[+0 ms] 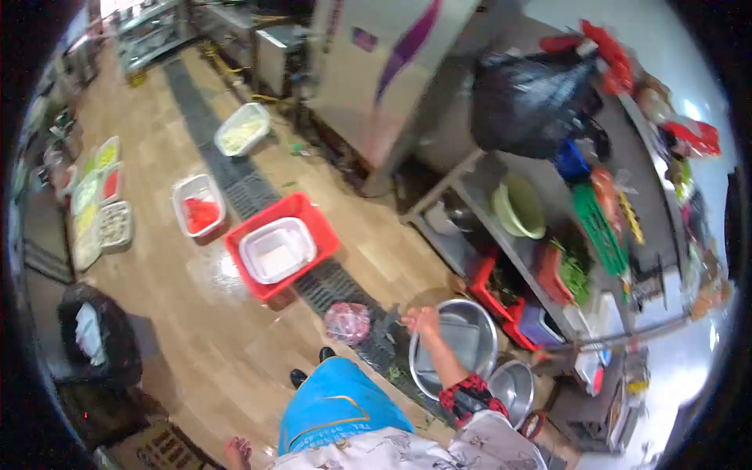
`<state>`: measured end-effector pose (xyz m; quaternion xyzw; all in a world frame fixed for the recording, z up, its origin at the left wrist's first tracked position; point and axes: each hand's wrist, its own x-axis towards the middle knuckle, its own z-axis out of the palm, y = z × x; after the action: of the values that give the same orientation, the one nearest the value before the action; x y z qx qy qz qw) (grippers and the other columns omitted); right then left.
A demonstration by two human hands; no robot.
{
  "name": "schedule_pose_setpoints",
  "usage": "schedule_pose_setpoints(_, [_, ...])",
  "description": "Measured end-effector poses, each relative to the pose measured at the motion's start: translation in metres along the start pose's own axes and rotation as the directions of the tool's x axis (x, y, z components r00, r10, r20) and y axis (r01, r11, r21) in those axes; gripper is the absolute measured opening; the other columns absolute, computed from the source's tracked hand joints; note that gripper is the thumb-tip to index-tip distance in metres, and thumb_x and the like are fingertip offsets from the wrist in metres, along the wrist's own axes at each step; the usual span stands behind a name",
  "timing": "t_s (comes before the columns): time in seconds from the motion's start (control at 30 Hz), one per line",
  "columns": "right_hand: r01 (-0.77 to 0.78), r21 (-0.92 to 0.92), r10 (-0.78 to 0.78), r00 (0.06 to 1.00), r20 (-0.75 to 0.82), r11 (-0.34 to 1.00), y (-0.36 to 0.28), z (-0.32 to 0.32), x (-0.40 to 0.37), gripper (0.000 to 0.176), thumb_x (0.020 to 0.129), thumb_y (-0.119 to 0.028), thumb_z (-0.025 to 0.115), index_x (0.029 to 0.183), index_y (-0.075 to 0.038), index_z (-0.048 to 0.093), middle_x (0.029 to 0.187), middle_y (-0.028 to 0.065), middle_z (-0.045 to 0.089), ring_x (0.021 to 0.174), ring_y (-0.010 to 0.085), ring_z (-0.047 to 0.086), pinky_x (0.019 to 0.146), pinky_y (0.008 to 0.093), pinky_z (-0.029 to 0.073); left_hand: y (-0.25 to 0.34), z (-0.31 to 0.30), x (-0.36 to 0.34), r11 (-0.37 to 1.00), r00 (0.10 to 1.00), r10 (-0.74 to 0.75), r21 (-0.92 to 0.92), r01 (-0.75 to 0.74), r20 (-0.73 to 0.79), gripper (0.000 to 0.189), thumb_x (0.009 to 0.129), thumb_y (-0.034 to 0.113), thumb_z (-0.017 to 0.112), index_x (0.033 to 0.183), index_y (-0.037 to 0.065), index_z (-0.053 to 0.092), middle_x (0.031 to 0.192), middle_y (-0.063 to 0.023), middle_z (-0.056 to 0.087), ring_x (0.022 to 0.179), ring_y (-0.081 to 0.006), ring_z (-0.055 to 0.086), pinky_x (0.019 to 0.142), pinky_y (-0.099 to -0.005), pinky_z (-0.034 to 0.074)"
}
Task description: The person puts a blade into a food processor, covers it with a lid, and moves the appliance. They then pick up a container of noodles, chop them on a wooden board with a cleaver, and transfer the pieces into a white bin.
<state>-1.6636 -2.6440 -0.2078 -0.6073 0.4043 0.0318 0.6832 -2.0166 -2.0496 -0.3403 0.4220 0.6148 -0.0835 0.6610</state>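
Note:
My right hand (424,320) reaches across a large round metal basin (487,338), its curled fingers right at the basin's far left rim. What these fingers hold, if anything, I cannot tell. A grey rectangular shape (458,345) shows inside the basin. Close beside it sits a smaller metal bowl (513,392), partly hidden by my sleeve. Low at the bottom edge, my left hand (237,453) hangs beside the blue apron (337,403), cut off by the frame, fingers loosely apart and holding nothing visible. A bag with pinkish contents (347,323) lies on the floor left of the basin.
A red tub (329,235) holding a white container (278,276) stands on the floor drain strip (254,196). White tubs of food (262,117) and several more stand leftward. Shelving (501,227) with crates is at right; a black bin (117,352) is at left.

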Motion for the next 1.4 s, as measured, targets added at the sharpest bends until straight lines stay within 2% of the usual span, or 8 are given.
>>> schedule_pose_setpoints(0.27, [0.053, -0.260, 0.115, 0.801, 0.588, 0.964, -0.033, 0.181, -0.035, 0.012, 0.087, -0.012, 0.058, 0.088, 0.000, 0.061, 0.085, 0.0088, 0.067, 0.071, 0.0168, 0.066, 0.063, 0.0265, 0.054, 0.048, 0.096, -0.040, 0.977, 0.976, 0.204, 0.076, -0.199, -0.071, 0.016, 0.078, 0.010, 0.062, 0.091, 0.005, 0.068, 0.074, -0.0102, 0.067, 0.063, -0.0202, 0.065, 0.054, -0.0317, 0.051])
schedule_pose_setpoints(0.4, [0.229, -0.296, -0.015, 0.813, 0.582, 0.927, -0.077, 0.292, -0.068, 0.013, 0.088, -0.012, 0.059, 0.090, 0.001, 0.061, 0.082, 0.0076, 0.067, 0.070, 0.0153, 0.066, 0.060, 0.0243, 0.051, 0.139, 0.170, -0.083, 0.594, 0.684, 0.729, 0.473, -0.651, 0.025, 0.010, 0.075, 0.010, 0.067, 0.079, 0.001, 0.070, 0.083, -0.0117, 0.070, 0.071, -0.0206, 0.067, 0.065, -0.0314, 0.052])
schedule_pose_setpoints(0.5, [0.557, -0.261, -0.104, 0.540, 0.835, 0.788, -0.079, 0.367, -0.093, 0.015, 0.087, -0.015, 0.063, 0.087, 0.000, 0.061, 0.077, 0.0108, 0.067, 0.067, 0.0159, 0.065, 0.062, 0.0288, 0.051, 0.227, 0.227, -0.137, 0.267, 0.331, 0.941, 0.454, -0.850, 0.066, 0.009, 0.074, 0.011, 0.072, 0.078, 0.004, 0.068, 0.089, -0.0130, 0.069, 0.087, -0.0270, 0.066, 0.077, -0.0359, 0.051])
schedule_pose_setpoints(0.63, [0.197, -0.429, 0.336, 0.376, 0.863, 0.881, -0.064, 0.453, -0.166, 0.023, 0.090, -0.022, 0.057, 0.092, 0.000, 0.061, 0.086, 0.0081, 0.067, 0.076, 0.0146, 0.065, 0.065, 0.0256, 0.049, 0.310, 0.264, -0.189, 0.008, 0.079, 0.978, 0.346, -0.938, 0.191, 0.016, 0.077, 0.019, 0.071, 0.084, 0.006, 0.065, 0.105, -0.0107, 0.066, 0.107, -0.0332, 0.058, 0.092, -0.0443, 0.045])
schedule_pose_setpoints(0.73, [0.186, -0.303, 0.317, -0.048, 0.947, 0.935, 0.012, 0.496, -0.176, 0.020, 0.090, -0.020, 0.059, 0.105, -0.007, 0.063, 0.092, 0.0014, 0.065, 0.083, 0.0090, 0.061, 0.061, 0.0258, 0.046, 0.349, 0.270, -0.189, -0.233, -0.089, 0.919, 0.346, -0.909, 0.384, 0.029, 0.083, 0.035, 0.064, 0.094, 0.009, 0.066, 0.116, -0.0109, 0.062, 0.119, -0.0328, 0.050, 0.101, -0.0527, 0.035])
schedule_pose_setpoints(1.1, [-0.239, -0.510, 0.547, 0.126, 0.828, 0.826, 0.148, 0.638, -0.201, 0.041, 0.090, -0.024, 0.058, 0.127, -0.008, 0.051, 0.106, 0.0031, 0.062, 0.092, 0.0106, 0.060, 0.067, 0.0266, 0.048, 0.489, 0.169, -0.036, -0.349, -0.082, 0.823, 0.387, -0.854, 0.561, 0.044, 0.090, 0.037, 0.038, 0.110, 0.008, 0.064, 0.118, -0.0145, 0.061, 0.115, -0.0347, 0.053, 0.108, -0.0540, 0.023])
schedule_pose_setpoints(1.2, [-0.077, -0.643, 0.646, 0.178, 0.743, 0.762, 0.010, 0.691, -0.214, 0.060, 0.087, -0.022, 0.063, 0.140, -0.011, 0.035, 0.111, 0.0050, 0.060, 0.095, 0.0144, 0.061, 0.074, 0.0295, 0.051, 0.536, 0.142, 0.042, -0.271, 0.276, 0.784, 0.707, -0.653, 0.556, 0.038, 0.089, 0.031, 0.048, 0.117, 0.009, 0.060, 0.126, -0.0118, 0.056, 0.125, -0.0338, 0.044, 0.107, -0.0561, 0.024])
schedule_pose_setpoints(1.4, [-0.451, -0.128, 0.453, 0.753, 0.477, 0.883, -0.021, 0.695, -0.082, 0.044, 0.085, -0.018, 0.065, 0.124, -0.006, 0.047, 0.104, 0.0082, 0.062, 0.094, 0.0248, 0.062, 0.077, 0.0352, 0.052, 0.674, 0.167, 0.119, -0.151, 0.303, 0.766, 0.618, -0.771, 0.566, 0.041, 0.085, 0.015, 0.059, 0.125, 0.010, 0.053, 0.136, -0.0134, 0.047, 0.130, -0.0352, 0.038, 0.105, -0.0577, 0.026])
